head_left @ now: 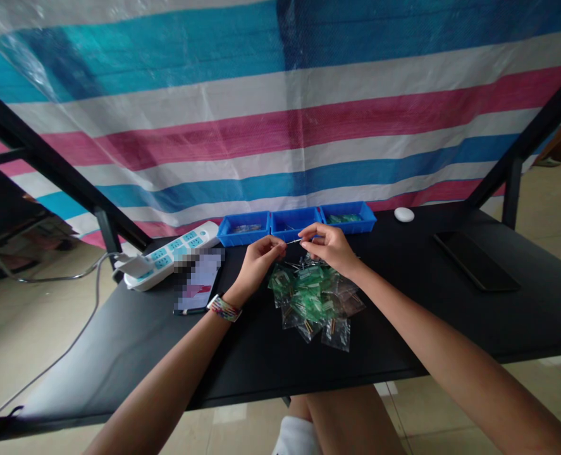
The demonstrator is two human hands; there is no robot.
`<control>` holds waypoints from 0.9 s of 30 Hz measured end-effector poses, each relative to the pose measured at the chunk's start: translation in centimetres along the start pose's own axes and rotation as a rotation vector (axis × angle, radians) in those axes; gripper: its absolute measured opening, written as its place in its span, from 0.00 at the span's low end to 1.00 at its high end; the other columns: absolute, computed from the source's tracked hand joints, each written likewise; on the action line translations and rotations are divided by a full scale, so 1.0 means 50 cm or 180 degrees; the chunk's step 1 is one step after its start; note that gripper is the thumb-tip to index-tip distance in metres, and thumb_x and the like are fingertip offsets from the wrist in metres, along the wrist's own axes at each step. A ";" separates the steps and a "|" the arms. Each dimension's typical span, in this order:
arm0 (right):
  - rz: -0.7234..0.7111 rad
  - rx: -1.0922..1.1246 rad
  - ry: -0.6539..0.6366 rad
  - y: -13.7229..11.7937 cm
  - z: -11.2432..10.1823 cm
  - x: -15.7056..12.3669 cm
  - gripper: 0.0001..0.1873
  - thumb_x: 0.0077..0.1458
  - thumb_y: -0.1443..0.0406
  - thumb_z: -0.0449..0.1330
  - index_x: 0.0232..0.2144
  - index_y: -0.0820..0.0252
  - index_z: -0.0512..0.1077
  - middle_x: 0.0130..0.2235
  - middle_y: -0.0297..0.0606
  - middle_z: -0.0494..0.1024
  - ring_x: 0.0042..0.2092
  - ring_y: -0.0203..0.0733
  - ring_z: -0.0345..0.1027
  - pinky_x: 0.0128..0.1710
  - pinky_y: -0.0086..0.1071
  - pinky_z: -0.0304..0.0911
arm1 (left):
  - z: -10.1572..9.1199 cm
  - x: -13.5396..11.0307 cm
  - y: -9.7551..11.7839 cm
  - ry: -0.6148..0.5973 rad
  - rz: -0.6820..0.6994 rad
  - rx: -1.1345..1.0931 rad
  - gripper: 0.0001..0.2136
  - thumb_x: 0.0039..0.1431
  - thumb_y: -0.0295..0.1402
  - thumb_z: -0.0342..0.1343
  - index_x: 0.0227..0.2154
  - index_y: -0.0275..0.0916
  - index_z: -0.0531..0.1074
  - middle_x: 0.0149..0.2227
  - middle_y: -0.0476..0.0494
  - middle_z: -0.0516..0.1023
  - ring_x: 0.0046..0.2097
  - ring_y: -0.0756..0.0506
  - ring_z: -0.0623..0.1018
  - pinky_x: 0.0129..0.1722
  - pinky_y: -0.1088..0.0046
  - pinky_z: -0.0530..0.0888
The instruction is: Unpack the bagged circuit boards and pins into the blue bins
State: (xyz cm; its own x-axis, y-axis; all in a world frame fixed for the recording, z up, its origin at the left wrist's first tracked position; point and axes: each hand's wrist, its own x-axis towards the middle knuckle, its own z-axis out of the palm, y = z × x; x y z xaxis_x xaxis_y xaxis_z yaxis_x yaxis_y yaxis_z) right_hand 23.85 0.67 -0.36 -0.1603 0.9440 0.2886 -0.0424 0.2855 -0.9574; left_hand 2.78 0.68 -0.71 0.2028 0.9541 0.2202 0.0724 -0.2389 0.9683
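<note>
Between my two hands, just in front of the blue bins, stretches a thin, pale, rod-like piece (pixel 293 241); its exact kind is too small to make out. My left hand (pixel 264 253) pinches its left end, and my right hand (pixel 326 245) pinches the right end. Under and in front of my right hand lies a pile of small clear and green plastic bags (pixel 311 294), some with thin brass-coloured pins inside. Several dark metal pieces (pixel 303 261) lie at the pile's far edge, partly hidden by my right hand.
Three joined blue bins (pixel 245 239) stand at the back, with small bagged items in the outer two. A white power strip (pixel 171 256) and a lit phone (pixel 199 281) lie left. To the right are a dark phone (pixel 475 260) and a white rounded object (pixel 404 215). Striped sheeting hangs behind.
</note>
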 end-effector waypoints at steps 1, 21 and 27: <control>0.0022 0.0038 0.0006 0.002 -0.001 0.001 0.13 0.49 0.60 0.69 0.37 0.58 0.78 0.35 0.33 0.77 0.23 0.31 0.67 0.22 0.28 0.63 | 0.000 0.000 0.001 0.0019 0.0023 -0.0015 0.14 0.56 0.45 0.66 0.31 0.38 0.77 0.31 0.46 0.77 0.33 0.47 0.75 0.36 0.71 0.73; 0.0189 0.0196 -0.0017 0.002 0.001 0.001 0.12 0.46 0.58 0.70 0.29 0.59 0.75 0.28 0.32 0.77 0.24 0.34 0.68 0.24 0.28 0.65 | 0.007 -0.006 0.016 0.0107 0.0341 0.0113 0.11 0.56 0.39 0.67 0.34 0.38 0.75 0.30 0.48 0.77 0.32 0.49 0.75 0.34 0.72 0.72; -0.0075 -0.0162 0.0536 0.012 -0.013 0.024 0.11 0.47 0.58 0.68 0.29 0.58 0.74 0.27 0.32 0.76 0.24 0.35 0.69 0.25 0.29 0.65 | -0.003 -0.002 -0.006 -0.0154 0.0271 0.0704 0.09 0.60 0.35 0.61 0.42 0.39 0.77 0.32 0.47 0.78 0.34 0.46 0.77 0.35 0.70 0.71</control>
State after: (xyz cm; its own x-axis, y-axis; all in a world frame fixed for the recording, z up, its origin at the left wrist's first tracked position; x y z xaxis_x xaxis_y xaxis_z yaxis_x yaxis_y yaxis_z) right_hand 24.28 2.06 -0.59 0.0080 0.9501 0.3119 0.0063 0.3118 -0.9501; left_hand 2.58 0.69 -0.99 0.2634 0.9203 0.2891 0.2640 -0.3570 0.8960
